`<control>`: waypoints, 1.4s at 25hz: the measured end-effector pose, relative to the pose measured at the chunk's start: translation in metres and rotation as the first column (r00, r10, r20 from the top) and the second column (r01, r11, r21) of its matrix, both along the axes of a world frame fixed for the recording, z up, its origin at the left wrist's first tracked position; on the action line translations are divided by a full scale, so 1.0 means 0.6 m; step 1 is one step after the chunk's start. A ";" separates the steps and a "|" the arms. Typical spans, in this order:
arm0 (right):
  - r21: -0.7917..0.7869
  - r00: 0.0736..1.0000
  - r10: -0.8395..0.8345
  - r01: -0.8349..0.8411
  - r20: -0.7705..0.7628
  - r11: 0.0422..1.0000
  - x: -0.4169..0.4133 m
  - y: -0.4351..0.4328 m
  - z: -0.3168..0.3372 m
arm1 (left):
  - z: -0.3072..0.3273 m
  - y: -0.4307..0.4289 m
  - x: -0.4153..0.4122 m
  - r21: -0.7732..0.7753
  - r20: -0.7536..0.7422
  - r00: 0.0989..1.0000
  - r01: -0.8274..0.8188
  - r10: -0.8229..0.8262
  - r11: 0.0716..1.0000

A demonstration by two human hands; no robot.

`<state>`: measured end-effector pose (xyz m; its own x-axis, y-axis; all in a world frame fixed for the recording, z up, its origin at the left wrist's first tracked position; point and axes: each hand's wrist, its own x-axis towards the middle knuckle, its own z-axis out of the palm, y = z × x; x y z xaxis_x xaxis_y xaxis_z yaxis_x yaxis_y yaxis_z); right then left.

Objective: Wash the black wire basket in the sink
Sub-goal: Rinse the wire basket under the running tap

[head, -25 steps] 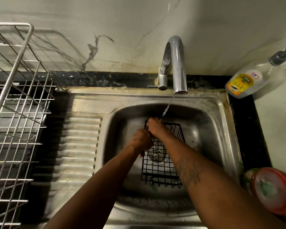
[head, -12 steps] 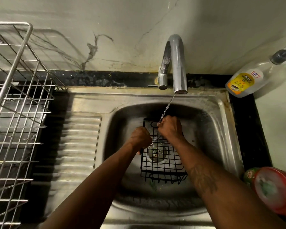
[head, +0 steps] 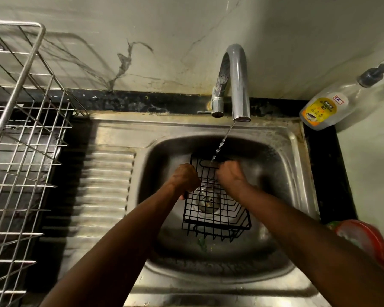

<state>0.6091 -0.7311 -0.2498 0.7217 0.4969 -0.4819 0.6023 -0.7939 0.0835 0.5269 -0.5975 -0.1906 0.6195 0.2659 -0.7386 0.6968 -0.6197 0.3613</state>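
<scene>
Your left hand grips the left rim of the black wire basket, a thin-barred grid over the drain in the dull steel sink, under a thin stream from the curved chrome tap, while your right hand curls at its far rim, fingers hidden, grip unclear.

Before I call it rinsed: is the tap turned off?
No, a thin stream runs from the tap onto the far end of the black wire basket.

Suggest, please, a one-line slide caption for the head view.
Left hand and right hand hold the black wire basket under the running tap in the sink.
</scene>
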 end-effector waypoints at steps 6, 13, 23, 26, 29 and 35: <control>-0.304 0.998 -0.056 0.048 -0.017 0.951 -0.026 0.019 0.003 | -0.008 -0.009 -0.009 0.036 0.016 1.000 0.018 -0.019 0.999; -0.058 0.568 -0.599 0.697 -0.565 0.715 -0.010 0.094 0.000 | -0.011 -0.017 -0.011 0.065 0.037 0.999 0.027 -0.029 0.998; -0.385 -0.277 0.267 0.679 -0.923 -0.625 -0.065 0.077 -0.012 | -0.011 -0.015 -0.011 0.067 0.101 0.988 0.110 -0.117 0.992; -0.311 -0.228 0.221 0.804 -0.948 -0.506 -0.078 0.069 0.001 | -0.016 -0.013 -0.011 0.074 0.078 0.988 0.128 -0.134 0.989; 0.020 0.026 -0.179 0.999 -0.983 0.032 -0.077 0.049 -0.009 | -0.014 -0.011 -0.010 0.030 0.040 0.997 0.072 -0.073 0.997; -0.053 0.993 -0.064 0.059 -0.098 0.997 -0.017 0.035 0.006 | 0.025 -0.007 0.006 0.004 -0.052 0.994 0.100 -0.100 0.995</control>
